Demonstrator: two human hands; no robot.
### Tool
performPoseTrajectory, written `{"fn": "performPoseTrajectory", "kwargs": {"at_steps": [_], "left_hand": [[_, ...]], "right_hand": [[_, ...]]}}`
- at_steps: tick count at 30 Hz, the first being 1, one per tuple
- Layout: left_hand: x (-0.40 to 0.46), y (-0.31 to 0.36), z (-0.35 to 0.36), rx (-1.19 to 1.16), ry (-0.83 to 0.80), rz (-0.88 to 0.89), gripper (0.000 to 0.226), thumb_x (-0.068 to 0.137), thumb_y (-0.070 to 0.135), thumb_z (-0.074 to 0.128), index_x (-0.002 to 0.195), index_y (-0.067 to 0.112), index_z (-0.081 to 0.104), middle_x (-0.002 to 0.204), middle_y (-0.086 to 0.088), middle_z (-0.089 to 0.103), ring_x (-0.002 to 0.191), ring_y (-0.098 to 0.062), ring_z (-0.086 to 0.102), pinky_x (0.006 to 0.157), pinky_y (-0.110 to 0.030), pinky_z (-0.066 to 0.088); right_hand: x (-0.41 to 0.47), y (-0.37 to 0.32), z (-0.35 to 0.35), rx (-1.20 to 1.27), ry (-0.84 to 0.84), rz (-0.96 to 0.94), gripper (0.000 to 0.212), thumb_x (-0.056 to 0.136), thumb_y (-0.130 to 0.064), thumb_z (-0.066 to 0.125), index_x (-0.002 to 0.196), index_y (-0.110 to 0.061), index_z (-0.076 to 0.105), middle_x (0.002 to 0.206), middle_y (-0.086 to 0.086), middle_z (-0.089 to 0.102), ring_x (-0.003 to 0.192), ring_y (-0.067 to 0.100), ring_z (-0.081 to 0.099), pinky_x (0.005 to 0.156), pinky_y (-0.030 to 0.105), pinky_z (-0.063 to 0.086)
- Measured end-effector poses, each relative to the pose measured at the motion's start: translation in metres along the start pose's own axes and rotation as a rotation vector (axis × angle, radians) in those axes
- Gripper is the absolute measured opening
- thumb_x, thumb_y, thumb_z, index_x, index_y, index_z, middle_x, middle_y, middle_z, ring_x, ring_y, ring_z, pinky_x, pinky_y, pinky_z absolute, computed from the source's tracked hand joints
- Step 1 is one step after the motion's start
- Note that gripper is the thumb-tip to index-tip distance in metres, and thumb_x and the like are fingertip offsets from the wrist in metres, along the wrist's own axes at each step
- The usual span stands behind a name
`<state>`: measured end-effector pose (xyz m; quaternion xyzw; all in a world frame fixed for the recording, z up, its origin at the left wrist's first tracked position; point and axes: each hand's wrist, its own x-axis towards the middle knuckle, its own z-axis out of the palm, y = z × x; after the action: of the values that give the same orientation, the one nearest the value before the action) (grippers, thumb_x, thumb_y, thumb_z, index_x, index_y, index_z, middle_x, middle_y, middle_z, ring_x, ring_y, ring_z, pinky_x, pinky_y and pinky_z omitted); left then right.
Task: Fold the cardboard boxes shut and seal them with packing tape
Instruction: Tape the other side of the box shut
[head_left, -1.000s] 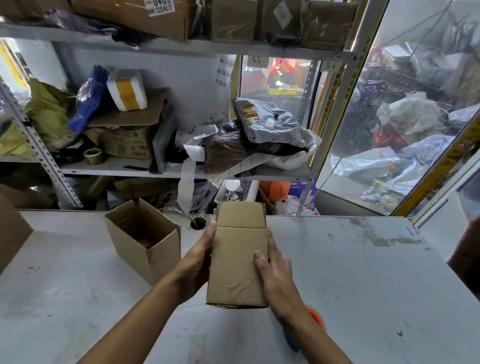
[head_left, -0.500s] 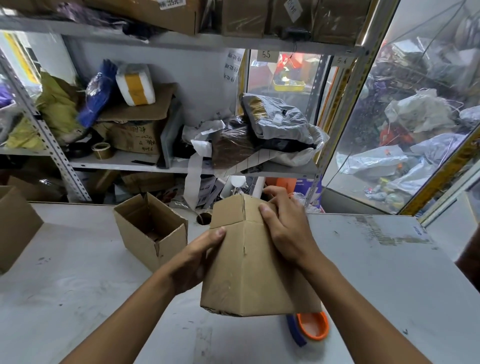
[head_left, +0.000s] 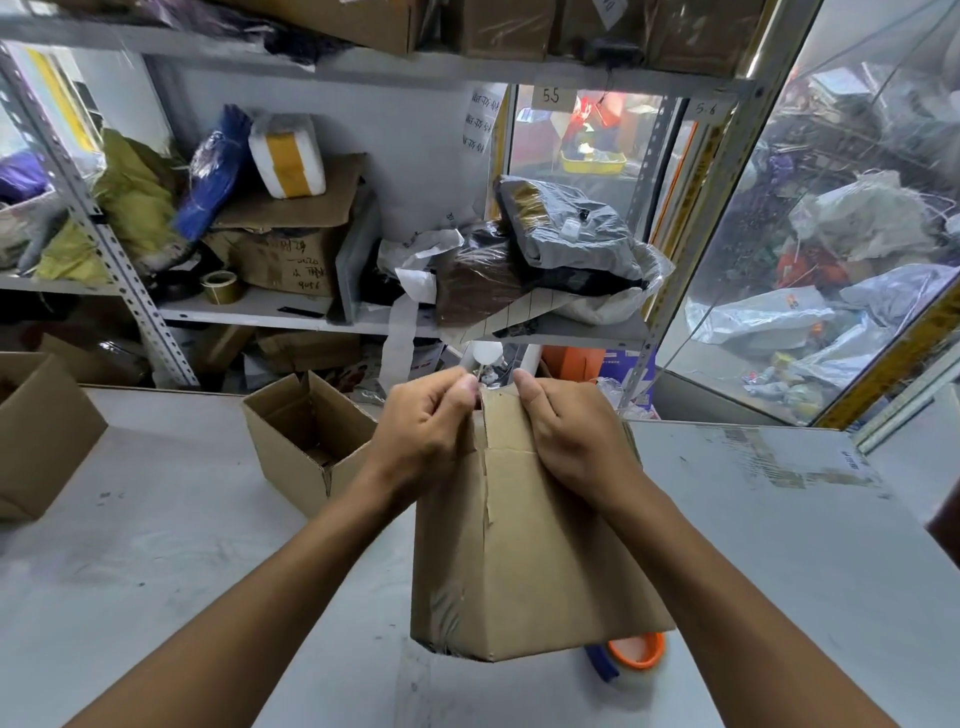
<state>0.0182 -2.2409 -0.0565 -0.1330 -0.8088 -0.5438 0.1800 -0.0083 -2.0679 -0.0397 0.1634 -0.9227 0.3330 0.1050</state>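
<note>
Both hands now clamp cardboard box (head_left: 524, 545) top flaps: left hand (head_left: 423, 434) moved up from side, right hand (head_left: 563, 436) opposite.

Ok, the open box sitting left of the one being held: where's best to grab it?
Judging by its pose, take the open box by the near side wall's top rim, coming from above. Its mouth faces up with flaps spread, so a hand can pinch that wall, thumb outside. The left hand is nearer, though both now grip the held box.

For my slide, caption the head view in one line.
Both hands, left and right, grip the top flaps of a cardboard box above the grey table, an orange tape dispenser behind it.
</note>
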Motion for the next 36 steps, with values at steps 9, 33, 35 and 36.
{"fn": "performPoseTrajectory", "kwargs": {"at_steps": [9, 33, 35, 36], "left_hand": [[-0.002, -0.004, 0.009, -0.002, 0.205, 0.005, 0.057, 0.098, 0.039, 0.037, 0.062, -0.004, 0.044, 0.058, -0.019, 0.042, 0.056, -0.033, 0.039, 0.054, -0.053, 0.037], [-0.045, -0.096, 0.031, 1.001, -0.685, -0.131, 0.107, 0.075, 0.066, 0.063, 0.154, 0.045, -0.007, 0.166, -0.01, 0.003, 0.144, -0.034, 0.024, 0.111, -0.051, 0.028], [-0.043, -0.102, 0.036, 0.981, -0.705, -0.194, 0.113, 0.07, 0.071, 0.063, 0.154, 0.039, -0.005, 0.164, -0.01, 0.014, 0.141, -0.032, 0.028, 0.111, -0.051, 0.028], [-0.039, -0.104, 0.037, 0.97, -0.711, -0.221, 0.116, 0.067, 0.075, 0.063, 0.154, 0.037, -0.004, 0.16, -0.009, 0.021, 0.139, -0.031, 0.03, 0.11, -0.051, 0.03]], "right_hand": [[-0.006, 0.009, 0.005, 0.142, -0.003, 0.042, 0.058, 0.105, -0.042, 0.035, 0.05, -0.023, 0.033, 0.049, -0.008, 0.037, 0.056, 0.017, 0.039, 0.062, 0.045, 0.039], [-0.161, 0.156, 0.079, -0.343, -0.441, 0.758, 0.048, 0.081, -0.07, 0.05, 0.097, -0.024, 0.052, 0.1, -0.003, 0.063, 0.099, 0.021, 0.063, 0.08, 0.033, 0.048], [-0.169, 0.166, 0.086, -0.403, -0.505, 0.732, 0.065, 0.076, -0.073, 0.054, 0.119, -0.024, 0.054, 0.129, -0.005, 0.059, 0.118, 0.018, 0.058, 0.094, 0.032, 0.045], [-0.172, 0.168, 0.088, -0.408, -0.51, 0.707, 0.073, 0.075, -0.073, 0.056, 0.13, -0.025, 0.05, 0.138, -0.006, 0.054, 0.125, 0.017, 0.054, 0.1, 0.031, 0.042]]}}
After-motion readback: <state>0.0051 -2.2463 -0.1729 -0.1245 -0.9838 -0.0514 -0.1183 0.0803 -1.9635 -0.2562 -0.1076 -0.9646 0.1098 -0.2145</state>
